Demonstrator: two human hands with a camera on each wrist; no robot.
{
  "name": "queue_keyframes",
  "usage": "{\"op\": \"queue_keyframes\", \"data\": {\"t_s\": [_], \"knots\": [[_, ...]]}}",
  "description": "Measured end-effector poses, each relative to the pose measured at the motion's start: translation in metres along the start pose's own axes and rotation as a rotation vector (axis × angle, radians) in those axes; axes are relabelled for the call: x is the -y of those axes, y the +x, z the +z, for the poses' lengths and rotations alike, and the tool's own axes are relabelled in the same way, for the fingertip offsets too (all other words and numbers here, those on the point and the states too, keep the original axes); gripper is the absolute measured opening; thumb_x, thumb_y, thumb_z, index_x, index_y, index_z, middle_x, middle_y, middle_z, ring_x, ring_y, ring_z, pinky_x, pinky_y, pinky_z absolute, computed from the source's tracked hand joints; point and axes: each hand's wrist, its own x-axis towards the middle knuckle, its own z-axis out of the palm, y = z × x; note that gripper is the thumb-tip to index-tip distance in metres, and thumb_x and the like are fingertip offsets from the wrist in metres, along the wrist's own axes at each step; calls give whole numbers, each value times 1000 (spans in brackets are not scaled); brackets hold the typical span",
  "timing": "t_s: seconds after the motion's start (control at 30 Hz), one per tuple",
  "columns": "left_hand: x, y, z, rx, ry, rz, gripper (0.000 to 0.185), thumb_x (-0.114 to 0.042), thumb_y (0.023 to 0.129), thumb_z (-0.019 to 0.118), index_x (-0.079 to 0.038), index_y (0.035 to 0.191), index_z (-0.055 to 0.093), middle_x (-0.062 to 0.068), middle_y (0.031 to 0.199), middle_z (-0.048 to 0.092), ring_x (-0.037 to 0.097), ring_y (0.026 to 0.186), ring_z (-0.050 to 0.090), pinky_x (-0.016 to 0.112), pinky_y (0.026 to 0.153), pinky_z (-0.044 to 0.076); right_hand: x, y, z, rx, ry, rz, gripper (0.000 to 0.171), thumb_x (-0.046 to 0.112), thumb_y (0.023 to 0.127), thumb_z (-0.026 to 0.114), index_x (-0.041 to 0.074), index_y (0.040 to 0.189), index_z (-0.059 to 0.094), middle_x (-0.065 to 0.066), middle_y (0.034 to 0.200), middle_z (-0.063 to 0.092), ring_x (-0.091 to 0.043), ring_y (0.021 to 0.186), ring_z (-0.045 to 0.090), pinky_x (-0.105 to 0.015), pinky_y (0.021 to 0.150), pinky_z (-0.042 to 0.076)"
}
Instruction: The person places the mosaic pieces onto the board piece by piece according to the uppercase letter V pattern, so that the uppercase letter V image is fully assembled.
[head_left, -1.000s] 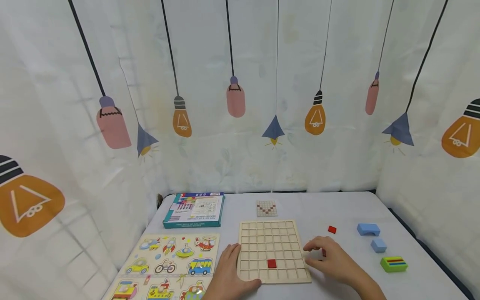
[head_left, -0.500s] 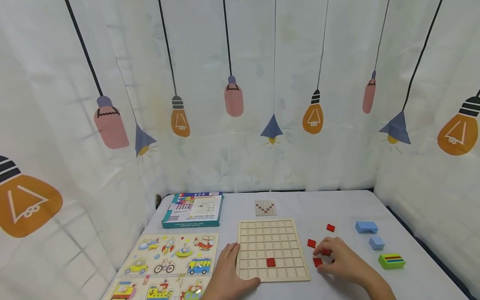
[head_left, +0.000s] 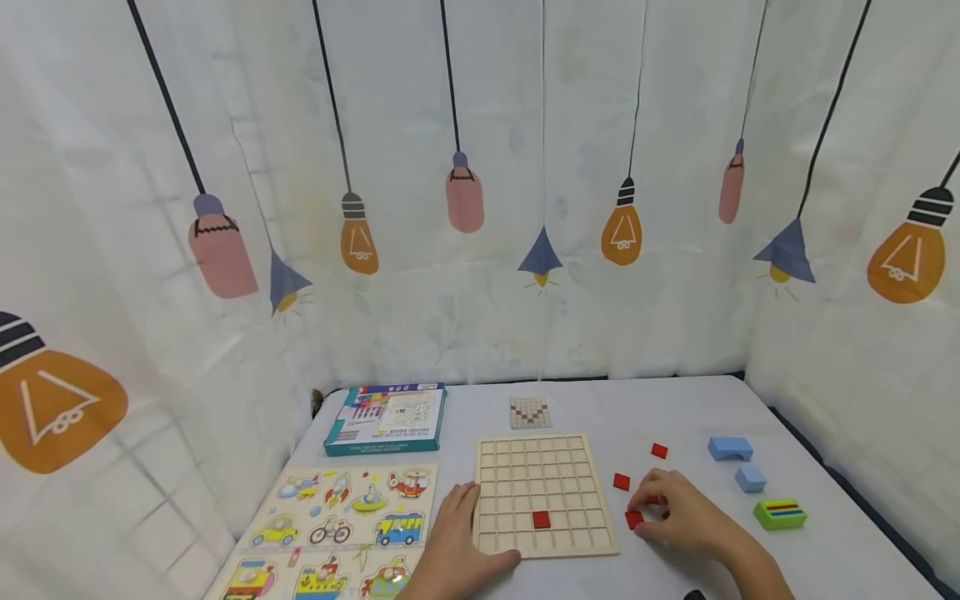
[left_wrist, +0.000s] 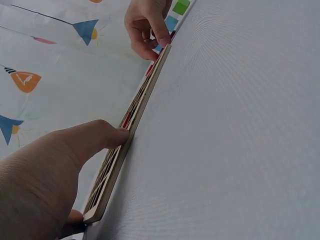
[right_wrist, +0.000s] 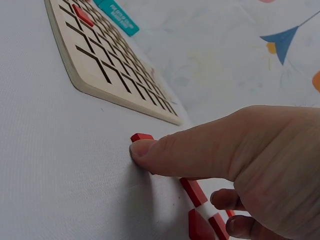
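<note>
My left hand [head_left: 459, 546] holds the near left corner of a wooden grid board [head_left: 536, 479], thumb on the front edge and fingers along the left side. One red square tile [head_left: 542, 520] lies in a cell near the board's front. To the right of the board, my right hand [head_left: 686, 518] pinches another red tile [head_left: 633, 519] at table level between thumb and fingers. In the right wrist view the thumb [right_wrist: 170, 152] covers part of that tile [right_wrist: 142, 136]. More loose red tiles [right_wrist: 194, 191] lie beside the fingers, partly hidden by the hand in the head view.
A small pattern card [head_left: 530, 412] lies behind the board. At left are a boxed set [head_left: 386, 421] and a vehicle picture puzzle [head_left: 360, 533]. Blue blocks [head_left: 730, 448] and a green striped block [head_left: 780, 514] stand at right, a lone red tile [head_left: 659, 451] nearer.
My right hand has moved right from the board's edge to the loose red tiles, and its thumb and fingers have closed on one. My left hand stays on the board.
</note>
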Motion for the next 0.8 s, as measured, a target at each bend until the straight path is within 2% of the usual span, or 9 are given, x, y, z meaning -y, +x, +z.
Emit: {"op": "queue_keyframes", "data": {"t_s": [0.13, 0.3, 0.4, 0.6, 0.8], "knots": [[0, -2, 0, 6, -4, -15, 131, -75, 68, 92, -4, 167, 45, 18, 172, 43, 45, 162, 37, 72, 129, 39, 0, 2, 0, 4, 6, 9, 20, 30, 86, 97, 35, 96, 80, 9, 107, 64, -20, 110, 54, -20, 83, 57], [2, -1, 0, -7, 3, 2, 130, -75, 68, 93, -3, 166, 46, 17, 170, 45, 43, 161, 39, 70, 129, 40, 0, 4, -1, -2, 5, 1, 22, 31, 86, 97, 35, 98, 79, 10, 110, 67, -20, 112, 57, -20, 86, 59], [3, 0, 0, -9, 2, 9, 130, -75, 67, 93, -3, 166, 46, 17, 169, 46, 43, 161, 39, 70, 129, 40, -1, 6, 1, -14, 32, -7, 23, 31, 87, 96, 32, 102, 79, 10, 108, 69, -18, 108, 59, -21, 85, 58], [4, 1, 1, 14, -7, -10, 132, -76, 68, 92, -3, 167, 44, 18, 172, 44, 46, 163, 36, 72, 130, 38, 1, 10, 11, -66, 83, -20, 24, 27, 89, 94, 31, 106, 78, 9, 99, 68, -11, 94, 57, -21, 77, 51], [7, 3, 3, 23, -10, -15, 133, -78, 68, 91, -5, 168, 44, 17, 172, 44, 46, 165, 34, 72, 131, 37, 18, 14, 18, -117, 113, -67, 23, 35, 92, 92, 32, 110, 78, 12, 104, 72, -11, 94, 58, -22, 76, 51]]}}
